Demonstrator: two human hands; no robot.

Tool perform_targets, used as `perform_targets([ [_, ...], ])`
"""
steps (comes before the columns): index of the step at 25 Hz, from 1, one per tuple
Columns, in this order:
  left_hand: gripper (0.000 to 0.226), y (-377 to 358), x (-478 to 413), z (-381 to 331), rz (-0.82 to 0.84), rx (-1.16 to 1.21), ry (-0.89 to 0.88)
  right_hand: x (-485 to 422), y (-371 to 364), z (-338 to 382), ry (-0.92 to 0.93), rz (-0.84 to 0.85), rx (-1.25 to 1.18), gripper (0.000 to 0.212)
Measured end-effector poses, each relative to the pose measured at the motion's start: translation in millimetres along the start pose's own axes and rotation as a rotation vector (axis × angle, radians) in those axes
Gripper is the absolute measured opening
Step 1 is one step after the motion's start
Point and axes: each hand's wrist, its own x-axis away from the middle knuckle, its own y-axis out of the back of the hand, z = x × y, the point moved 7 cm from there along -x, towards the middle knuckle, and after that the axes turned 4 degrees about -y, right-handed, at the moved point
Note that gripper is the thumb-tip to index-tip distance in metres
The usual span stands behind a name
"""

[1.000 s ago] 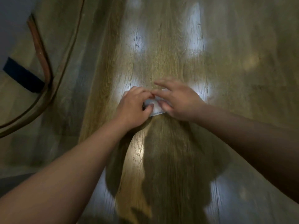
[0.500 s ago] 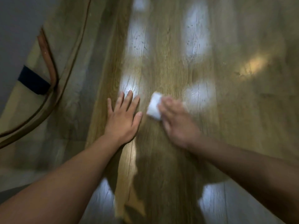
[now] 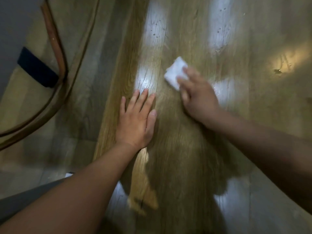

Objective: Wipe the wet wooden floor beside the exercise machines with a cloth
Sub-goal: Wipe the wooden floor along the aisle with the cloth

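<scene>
A: Where is the cloth (image 3: 173, 71)?

B: It is a small white folded pad, flat on the wooden floor (image 3: 239, 119), at about 1 o'clock from the left hand (image 3: 135, 122) and apart from it.

A: And the grip on it?

B: The right hand (image 3: 197, 100), blurred, lays its extended fingers (image 3: 183, 80) across the pad's 5 o'clock half and presses it to the boards. No finger is seen curled round it.

A: The left hand?

B: Palm down on the floor, fingers straight and slightly spread toward 12 o'clock, holding nothing.

A: Surroundings?

B: Pale glossy reflections (image 3: 221, 31) toward 12 o'clock. A curved brown frame (image 3: 55, 48) with a dark blue band (image 3: 38, 67) at 10 o'clock. The person's shadow (image 3: 177, 174) toward 6 o'clock.
</scene>
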Motion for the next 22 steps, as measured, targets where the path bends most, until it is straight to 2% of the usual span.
perform_targets([
  [3, 0.062, 7, 5, 0, -0.157, 0.111, -0.048, 89, -38, 66, 0.620, 0.291, -0.054, 0.039],
  [4, 0.062, 8, 6, -1, -0.182, 0.112, -0.067, 85, -35, 68, 0.769, 0.340, -0.066, 0.036],
  [5, 0.062, 8, 6, -1, -0.191, 0.110, -0.059, 62, -28, 66, 0.834, 0.340, -0.059, 0.034],
  [6, 0.061, 7, 5, 1, -0.189, 0.098, -0.027, 29, -25, 60, 0.830, 0.298, -0.038, 0.035],
  [7, 0.062, 7, 4, 4, -0.182, 0.075, 0.016, -13, -26, 52, 0.747, 0.251, -0.009, 0.036],
  [10, 0.060, 5, 0, 9, -0.181, 0.016, 0.091, -131, -28, 26, 0.225, 0.132, 0.015, 0.036],
  [11, 0.060, 6, 1, 10, -0.198, 0.008, 0.094, -146, -29, 25, 0.057, 0.080, -0.014, 0.037],
  [12, 0.059, 7, 3, 9, -0.218, 0.004, 0.089, -146, -33, 32, -0.029, 0.032, -0.009, 0.038],
  [13, 0.059, 8, 5, 7, -0.238, 0.000, 0.075, -134, -39, 44, -0.027, 0.012, 0.014, 0.040],
  [14, 0.059, 10, 5, 5, -0.251, -0.003, 0.063, -112, -46, 61, 0.052, 0.048, 0.018, 0.042],
  [17, 0.061, 12, 6, 3, -0.271, 0.037, 0.026, -18, -54, 98, 0.395, 0.288, -0.075, 0.052],
  [19, 0.065, 12, 8, 0, -0.252, 0.072, -0.039, 20, -53, 90, 0.558, 0.400, -0.090, 0.049],
  [20, 0.063, 11, 5, -1, -0.237, 0.108, -0.056, 25, -49, 79, 0.609, 0.413, -0.086, 0.046],
  [22, 0.049, 10, 1, -1, -0.214, 0.130, -0.058, 14, -38, 58, 0.585, 0.350, -0.075, 0.045],
])
